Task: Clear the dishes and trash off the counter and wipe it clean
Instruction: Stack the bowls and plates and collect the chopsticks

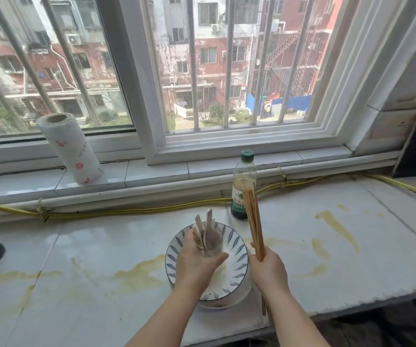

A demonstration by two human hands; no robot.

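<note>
My left hand clasps a slippery glass of spoons; right hand clenches stiff, light chopsticks low down.

You see a white plate with blue leaf pattern, tan chopsticks, a green-capped bottle, yellow stains on white counter

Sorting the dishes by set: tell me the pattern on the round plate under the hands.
Head view: the round white plate has dark blue leaf strokes around its rim.
</note>
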